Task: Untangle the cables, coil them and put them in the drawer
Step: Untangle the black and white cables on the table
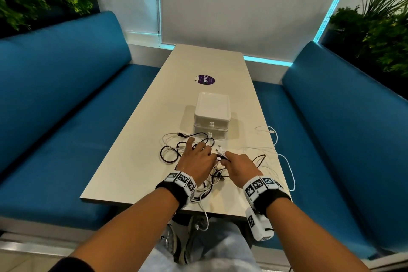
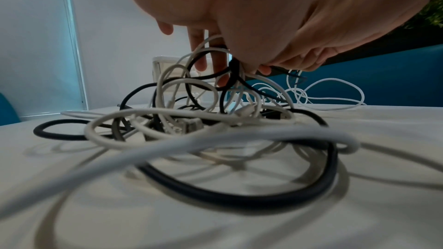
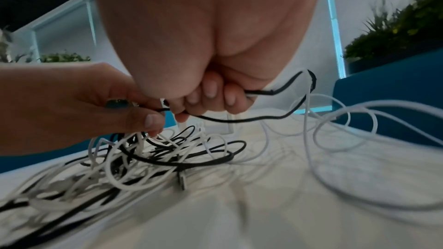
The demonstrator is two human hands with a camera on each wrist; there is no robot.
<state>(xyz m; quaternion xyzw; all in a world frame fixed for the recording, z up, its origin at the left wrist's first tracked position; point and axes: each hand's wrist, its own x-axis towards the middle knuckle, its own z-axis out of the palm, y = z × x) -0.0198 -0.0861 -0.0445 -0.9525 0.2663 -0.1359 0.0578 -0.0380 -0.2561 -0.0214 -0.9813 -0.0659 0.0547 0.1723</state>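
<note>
From the head view I see my left hand (image 1: 196,157) spread over the tangled cables (image 1: 189,150) on the table (image 1: 132,172), just in front of the closed drawer box (image 1: 212,117). My right hand (image 1: 239,166) is beside it, pinching a black cable. From the left wrist, my fingers (image 2: 199,52) hang straight, with loops of the tangle around them. From the right wrist, my fingers (image 3: 210,90) curl tight around the black cable (image 3: 282,90).

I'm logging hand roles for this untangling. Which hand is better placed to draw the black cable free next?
Probably the right hand: its fingers already curl round the black cable, while the left hand touches the tangle.
</note>
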